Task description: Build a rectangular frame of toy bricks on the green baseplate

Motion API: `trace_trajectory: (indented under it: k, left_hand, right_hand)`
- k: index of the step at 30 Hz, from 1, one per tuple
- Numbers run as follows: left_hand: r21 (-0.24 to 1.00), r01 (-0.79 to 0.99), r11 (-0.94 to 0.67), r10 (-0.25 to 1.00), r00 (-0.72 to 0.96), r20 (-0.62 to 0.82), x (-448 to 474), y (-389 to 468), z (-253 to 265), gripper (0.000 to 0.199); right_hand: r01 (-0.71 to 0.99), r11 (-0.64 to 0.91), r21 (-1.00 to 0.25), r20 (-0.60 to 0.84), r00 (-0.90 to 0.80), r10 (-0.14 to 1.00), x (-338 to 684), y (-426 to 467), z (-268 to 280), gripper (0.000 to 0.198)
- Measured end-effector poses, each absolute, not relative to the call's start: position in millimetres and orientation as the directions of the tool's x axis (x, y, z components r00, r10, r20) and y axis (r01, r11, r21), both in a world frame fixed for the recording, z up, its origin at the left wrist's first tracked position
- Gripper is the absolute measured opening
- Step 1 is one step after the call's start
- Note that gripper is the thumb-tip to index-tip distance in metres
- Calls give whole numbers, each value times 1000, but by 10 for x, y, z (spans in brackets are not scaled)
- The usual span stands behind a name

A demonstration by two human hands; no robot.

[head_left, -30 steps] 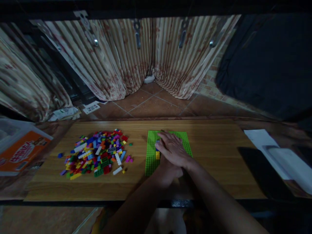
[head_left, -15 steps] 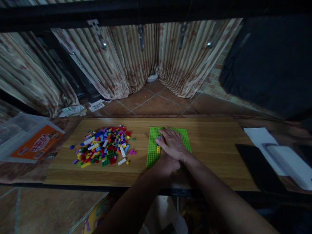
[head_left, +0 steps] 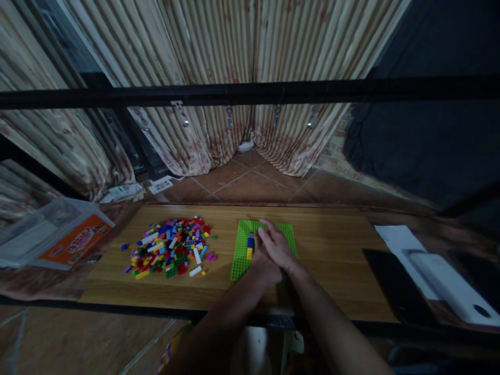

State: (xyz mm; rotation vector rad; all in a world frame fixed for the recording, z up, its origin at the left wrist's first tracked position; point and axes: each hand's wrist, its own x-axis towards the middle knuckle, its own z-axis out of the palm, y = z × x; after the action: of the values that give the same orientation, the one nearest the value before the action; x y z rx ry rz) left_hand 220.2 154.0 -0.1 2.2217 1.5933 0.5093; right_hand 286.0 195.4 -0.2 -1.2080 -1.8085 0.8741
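A bright green studded baseplate [head_left: 240, 260] lies on the wooden tabletop in front of me. On it stands a short row of bricks, with blue bricks [head_left: 250, 240] behind and a yellow brick [head_left: 249, 254] at the near end. My left hand [head_left: 264, 259] is low over the plate, just right of that row; its fingers are mostly hidden. Across it rests my right hand [head_left: 278, 247], fingers stretched out and slightly bent. Whether anything is under the two hands does not show.
A pile of mixed loose bricks [head_left: 167, 247] lies to the left on the wooden table [head_left: 332, 250]. Beyond its left end is a clear plastic box [head_left: 58, 219] with an orange label. A black flat slab [head_left: 394, 284], white paper [head_left: 402, 239] and a white device [head_left: 453, 286] lie right.
My head view has tilted up. My right hand, flat over the plate before, now sits turned more on its side against the left. More of the blue bricks shows.
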Motion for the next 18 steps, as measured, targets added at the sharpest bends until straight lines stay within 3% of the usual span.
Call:
trace_trajectory:
  k: [4, 7, 10, 12, 15, 18]
  left_hand:
    - [517, 791, -328, 936, 346, 64, 2079, 1565, 67, 91]
    - [687, 666, -292, 949, 289, 125, 1879, 1571, 173, 86]
    - [875, 433, -216, 976, 75, 204, 1633, 1605, 191, 67]
    - [977, 200, -80, 989, -104, 102, 1501, 1654, 109, 60]
    - [983, -162, 89, 967, -224, -124, 1427, 1732, -88, 55]
    - [918, -389, 75, 950, -251, -184, 1512, 1751, -239, 54]
  right_hand:
    - [12, 157, -988, 157, 67, 985, 2972, 2029, 38, 52]
    - [-263, 77, -962, 18, 220, 975, 3095, 2065, 70, 58]
    - [-400, -7, -916, -96, 202, 975, 3154, 2039, 53, 59]
    - [-432, -80, -899, -159, 151, 976, 3130, 2002, 6, 59]
    - [-475, -134, -870, -209, 109, 972, 3027, 1962, -84, 58]
    - [-521, -117, -845, -199, 104, 974, 2912, 1950, -138, 56]
